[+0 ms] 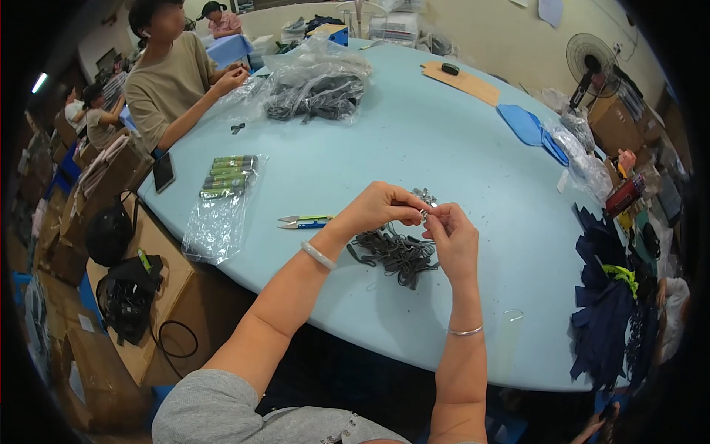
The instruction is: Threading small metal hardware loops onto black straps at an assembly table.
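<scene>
Metal clip (424, 212), tiny and probably slippery, was pinched between both fingertips, left hand (381, 209) and right hand (452, 240) clamped on it, just above the floppy grey straps (396, 253) piled on the blue table (444, 133); snips (303, 220) were left nearby.

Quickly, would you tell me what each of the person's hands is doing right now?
Left hand: fingers pinched shut on a small metal piece.
Right hand: fingertips closed on the same small metal piece, above the pile of grey straps.
</scene>
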Demonstrator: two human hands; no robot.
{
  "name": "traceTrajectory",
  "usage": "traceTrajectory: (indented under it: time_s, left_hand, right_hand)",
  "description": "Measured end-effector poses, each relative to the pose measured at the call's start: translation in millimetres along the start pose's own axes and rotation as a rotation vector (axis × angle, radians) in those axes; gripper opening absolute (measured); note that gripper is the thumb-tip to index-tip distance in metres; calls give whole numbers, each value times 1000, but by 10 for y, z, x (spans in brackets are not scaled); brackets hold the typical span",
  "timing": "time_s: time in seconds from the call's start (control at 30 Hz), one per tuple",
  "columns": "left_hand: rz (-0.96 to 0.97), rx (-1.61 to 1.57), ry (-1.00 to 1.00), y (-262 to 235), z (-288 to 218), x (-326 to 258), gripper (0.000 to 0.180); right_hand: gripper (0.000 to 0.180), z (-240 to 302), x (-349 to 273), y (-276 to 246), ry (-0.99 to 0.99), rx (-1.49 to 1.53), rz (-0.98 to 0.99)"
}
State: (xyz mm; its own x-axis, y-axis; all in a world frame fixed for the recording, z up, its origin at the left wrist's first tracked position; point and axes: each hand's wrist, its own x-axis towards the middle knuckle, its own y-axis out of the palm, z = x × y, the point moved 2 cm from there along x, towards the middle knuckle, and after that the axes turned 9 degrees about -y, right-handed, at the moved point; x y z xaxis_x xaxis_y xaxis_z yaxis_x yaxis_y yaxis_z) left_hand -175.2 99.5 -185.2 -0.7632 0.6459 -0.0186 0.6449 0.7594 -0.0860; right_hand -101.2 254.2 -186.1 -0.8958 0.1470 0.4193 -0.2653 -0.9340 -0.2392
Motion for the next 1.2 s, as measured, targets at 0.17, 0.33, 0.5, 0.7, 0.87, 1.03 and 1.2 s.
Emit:
traceTrajectory:
  time_s: [0.17,0.33,0.5,0.7,0.87,1.03,1.2]
  left_hand:
    - [-31,-28,-18,-8,5,2,19]
    - [-36,-44,-21,-9,-3,-5,19]
    - [-28,-44,-22,5,-7,-3,19]
    - [-68,-56,-1,-14,-3,1,20]
    - [13,-77,-20,-20,35,16,21]
    - [44,-108,-35,49,23,9,22]
    - [-97,-129,6,16,72,40,24]
  right_hand:
    - [8,8,2,7,-53,-3,7]
    - [7,67,6,-1,-234,-182,-37]
    - [4,51,6,-3,-290,-245,-42]
    - [4,68,-3,14,-118,38,-30]
    - [7,80,-13,33,-62,69,-41]
    - [10,34,-14,76,-97,28,-33]
    - [10,39,-8,36,64,239,47]
